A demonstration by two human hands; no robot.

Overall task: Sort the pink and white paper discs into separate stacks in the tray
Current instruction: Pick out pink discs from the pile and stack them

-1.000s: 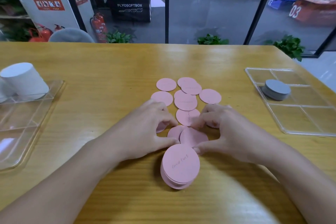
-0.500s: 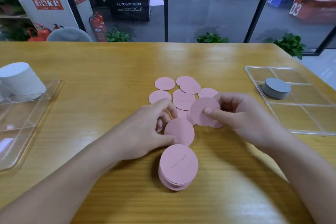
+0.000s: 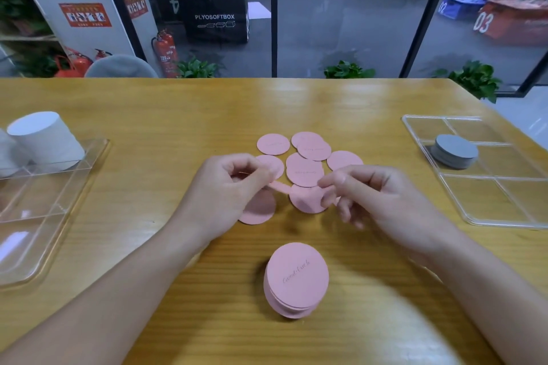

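1. Table (image 3: 148, 115) of yellow wood carries a clear tray (image 3: 44, 216) at your left holding a white disc stack (image 3: 47, 139).
2. Your left hand (image 3: 234, 190) pinches one pink disc (image 3: 280, 187) edge-on; your right hand (image 3: 382, 195) curls its fingers onto another pink disc (image 3: 307, 201).
3. Pink stack (image 3: 296, 278) sits nearest you, loose pink discs (image 3: 305, 172) beyond.

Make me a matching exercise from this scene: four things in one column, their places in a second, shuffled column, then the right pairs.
Things:
1. white stack
2. grey stack
3. pink stack
4. left hand

Places:
A. in the right tray
B. on the table, nearest the person
C. in the left tray
D. pinching a pink disc above the loose discs

Pairs: 1-C, 2-A, 3-B, 4-D
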